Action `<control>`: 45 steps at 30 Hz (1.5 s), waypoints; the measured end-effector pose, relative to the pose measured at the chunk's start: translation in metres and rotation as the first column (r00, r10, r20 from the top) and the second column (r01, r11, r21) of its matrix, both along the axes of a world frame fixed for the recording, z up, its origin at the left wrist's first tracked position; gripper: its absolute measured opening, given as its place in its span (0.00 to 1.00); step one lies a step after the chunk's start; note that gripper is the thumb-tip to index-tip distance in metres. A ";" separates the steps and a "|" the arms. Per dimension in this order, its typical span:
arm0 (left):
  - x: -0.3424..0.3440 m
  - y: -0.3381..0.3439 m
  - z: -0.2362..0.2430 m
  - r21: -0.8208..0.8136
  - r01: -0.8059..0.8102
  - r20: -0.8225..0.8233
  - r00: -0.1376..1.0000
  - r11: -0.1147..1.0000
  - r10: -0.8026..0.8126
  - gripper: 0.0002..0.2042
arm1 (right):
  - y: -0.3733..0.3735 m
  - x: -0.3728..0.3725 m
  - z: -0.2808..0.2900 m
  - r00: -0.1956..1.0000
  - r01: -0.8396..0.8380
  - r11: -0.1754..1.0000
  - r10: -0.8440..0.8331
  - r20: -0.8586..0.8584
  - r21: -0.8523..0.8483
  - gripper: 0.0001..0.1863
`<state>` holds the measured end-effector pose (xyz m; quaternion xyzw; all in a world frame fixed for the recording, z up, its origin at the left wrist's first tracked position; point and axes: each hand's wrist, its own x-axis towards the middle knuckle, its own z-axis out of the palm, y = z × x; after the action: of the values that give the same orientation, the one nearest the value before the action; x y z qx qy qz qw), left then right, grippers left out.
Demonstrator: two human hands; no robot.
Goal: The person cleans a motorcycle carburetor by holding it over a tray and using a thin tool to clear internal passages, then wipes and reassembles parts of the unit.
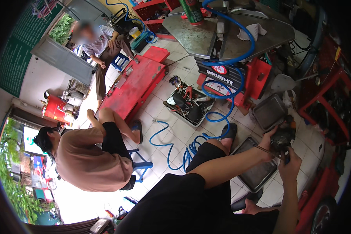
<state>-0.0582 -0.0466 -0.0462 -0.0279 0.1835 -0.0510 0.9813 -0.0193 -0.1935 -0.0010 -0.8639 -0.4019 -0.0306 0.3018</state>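
Note:
At the right, above a shallow dark tray (250, 173), my left hand (267, 145) is closed round the side of a dark, greasy metal machine part (282, 138). Its exact kind is too small to make out. My right hand (291, 163) is closed just below that part, with the fingers bent round a slim tool (266, 149). The tool's thin rod reaches left across my left wrist, and a dark blue end shows at the fingers. Whether the tool touches the part is hidden.
A second tray (270, 112) lies beyond my hands. A tool tray (198, 121), a coiled blue air hose (191, 150) and a red tyre machine (257, 78) stand ahead. Another person (91, 160) sits left on a blue stool (143, 165); one more (101, 43) sits beyond the red lift (138, 84).

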 end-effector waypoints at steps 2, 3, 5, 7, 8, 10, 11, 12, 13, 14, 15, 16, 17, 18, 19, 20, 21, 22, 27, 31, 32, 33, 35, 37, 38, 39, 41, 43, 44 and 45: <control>-0.001 -0.001 0.000 -0.048 -0.012 0.026 1.000 0.999 0.014 0.24 | -0.002 0.000 0.002 1.000 -0.009 1.000 0.009 -0.014 -0.017 0.11; 0.000 -0.001 0.000 -0.048 -0.015 0.028 0.999 0.999 0.016 0.24 | -0.004 0.002 0.001 1.000 -0.002 1.000 0.002 0.005 -0.016 0.11; 0.002 -0.003 0.001 -0.087 -0.018 0.075 0.997 0.996 0.024 0.23 | -0.005 0.004 0.000 1.000 0.003 1.000 -0.003 0.026 -0.014 0.11; 0.003 -0.004 0.003 -0.077 -0.016 0.065 0.998 0.997 0.021 0.24 | -0.006 0.005 -0.003 0.999 0.021 1.000 -0.021 0.035 0.012 0.11; 0.003 -0.005 0.003 -0.067 -0.014 0.053 0.998 0.998 0.017 0.24 | -0.006 0.004 -0.001 0.999 0.022 1.000 -0.023 0.037 0.010 0.11; -0.003 -0.002 0.009 -0.038 -0.016 -0.010 1.000 0.999 0.016 0.24 | -0.001 -0.001 0.005 0.995 0.049 0.999 -0.047 -0.088 0.013 0.10; -0.006 -0.001 0.011 -0.010 -0.012 -0.069 0.998 1.000 0.012 0.24 | 0.001 -0.003 0.006 0.995 0.045 0.999 -0.043 -0.094 0.013 0.10; -0.004 -0.002 0.010 -0.014 -0.009 -0.065 0.998 1.000 0.008 0.24 | 0.001 -0.002 0.008 0.991 0.062 0.998 -0.061 -0.121 0.004 0.09; -0.003 -0.003 0.006 -0.001 0.005 -0.066 0.998 1.000 -0.005 0.25 | 0.000 -0.001 0.009 0.986 0.079 0.997 -0.078 -0.149 -0.005 0.08; -0.001 -0.004 0.004 0.012 0.019 -0.068 0.997 1.000 -0.018 0.25 | -0.001 0.000 0.008 0.986 0.081 0.997 -0.081 -0.145 -0.008 0.08; 0.000 -0.004 0.003 0.012 0.020 -0.067 0.998 1.000 -0.019 0.25 | -0.002 0.001 0.005 0.988 0.086 0.996 -0.087 -0.129 -0.016 0.08; 0.001 -0.004 0.002 0.026 0.020 -0.032 0.999 0.999 -0.020 0.25 | -0.003 0.002 0.004 0.989 0.090 0.996 -0.092 -0.113 -0.024 0.07; 0.001 -0.005 0.001 0.041 0.020 0.004 1.000 0.999 -0.020 0.25 | -0.002 0.002 0.005 0.989 0.091 0.996 -0.093 -0.112 -0.024 0.07; 0.000 -0.004 0.003 0.042 0.017 0.000 1.000 0.999 -0.017 0.25 | 0.001 0.000 0.008 0.981 0.098 0.995 -0.101 -0.164 -0.022 0.08; -0.002 -0.003 0.005 0.029 0.005 -0.027 1.000 1.000 -0.004 0.25 | 0.003 -0.001 0.009 0.970 0.106 0.994 -0.108 -0.216 -0.021 0.08; -0.004 -0.002 0.007 0.017 -0.008 -0.055 0.998 1.000 0.009 0.24 | 0.004 -0.002 0.008 0.970 0.101 0.995 -0.103 -0.221 -0.020 0.08; -0.002 -0.003 0.007 0.012 -0.004 -0.050 0.999 1.000 0.005 0.24 | 0.002 0.000 0.007 0.971 0.102 0.995 -0.100 -0.219 -0.004 0.08; -0.001 -0.003 0.007 0.013 -0.005 -0.046 0.999 1.000 0.006 0.24 | 0.001 0.001 0.006 0.971 0.102 0.995 -0.097 -0.217 0.013 0.08; -0.001 -0.003 0.005 -0.018 -0.020 0.032 0.999 1.000 0.021 0.24 | -0.002 -0.002 0.005 0.985 0.085 0.996 -0.085 -0.151 -0.009 0.09; -0.001 -0.002 0.008 -0.055 -0.037 0.027 0.999 0.998 0.038 0.23 | -0.003 -0.003 -0.002 0.998 0.044 0.999 -0.043 -0.043 0.021 0.13; -0.001 -0.002 0.010 -0.070 -0.022 -0.012 1.000 0.997 0.022 0.23 | -0.004 -0.002 -0.004 0.998 0.046 0.999 -0.045 -0.042 0.018 0.13; -0.002 -0.001 0.011 -0.070 -0.024 -0.011 1.000 0.997 0.023 0.23 | -0.005 -0.001 -0.004 0.999 0.031 0.999 -0.030 -0.027 0.019 0.13; -0.003 -0.001 0.013 -0.082 -0.056 0.023 0.998 0.995 0.058 0.24 | -0.006 -0.001 -0.001 1.000 0.015 1.000 -0.015 -0.010 0.019 0.14; -0.004 0.000 0.007 -0.078 -0.042 0.065 0.997 0.996 0.047 0.23 | -0.004 -0.003 0.007 0.998 0.016 0.999 -0.018 -0.055 -0.028 0.13; -0.004 0.000 0.004 -0.072 -0.028 0.106 0.994 0.997 0.036 0.23 | -0.003 -0.001 0.004 0.998 0.015 0.999 -0.017 -0.054 -0.029 0.13; -0.003 -0.001 0.007 -0.074 -0.024 0.109 0.994 0.997 0.032 0.23 | -0.004 0.002 -0.001 1.000 -0.016 1.000 0.016 -0.005 0.022 0.13; 0.000 -0.003 0.013 -0.134 -0.020 -0.002 1.000 0.991 0.020 0.23 | -0.007 0.004 -0.002 0.998 -0.047 0.996 0.044 0.050 0.069 0.13; -0.002 -0.003 0.011 -0.105 -0.018 0.002 1.000 0.994 0.018 0.24 | -0.006 0.002 0.001 0.998 -0.054 0.998 0.054 -0.012 -0.015 0.13; -0.002 -0.003 0.009 -0.075 -0.016 0.007 1.000 0.997 0.016 0.24 | -0.005 0.001 0.002 0.998 -0.055 0.998 0.055 -0.013 -0.015 0.13; -0.002 -0.003 0.008 -0.075 -0.016 0.006 1.000 0.997 0.016 0.24 | -0.004 -0.001 0.005 0.999 -0.052 0.999 0.052 -0.010 -0.004 0.12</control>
<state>-0.0602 -0.0493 -0.0382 -0.0659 0.1779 -0.0500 0.9806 -0.0207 -0.1974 0.0036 -0.8540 -0.4227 -0.0179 0.3027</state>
